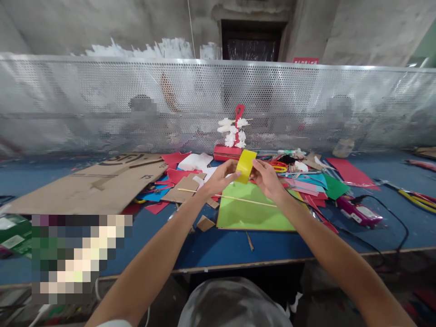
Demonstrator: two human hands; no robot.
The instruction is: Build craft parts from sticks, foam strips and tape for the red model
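Note:
A small yellow rectangle (246, 166), apparently paper or card, is raised over the table between my hands. My left hand (222, 176) pinches its left edge with thumb and fingers. On the opposite side, my right hand (267, 178) grips the right edge. Beneath both hands lie light green sheets (254, 215), with a thin wooden stick (245, 199) lying across them. Just beyond the hands stands a red stem with white fluffy pieces (238, 129), set on a red block (225, 153).
Flat cardboard (91, 184) covers the left side. Coloured paper scraps (311, 184) surround the green sheets. At right are a purple device (360, 212) with a black cable, a red sheet (350, 172) and yellow-handled pliers (417, 200). A perforated metal panel (190, 91) stands behind.

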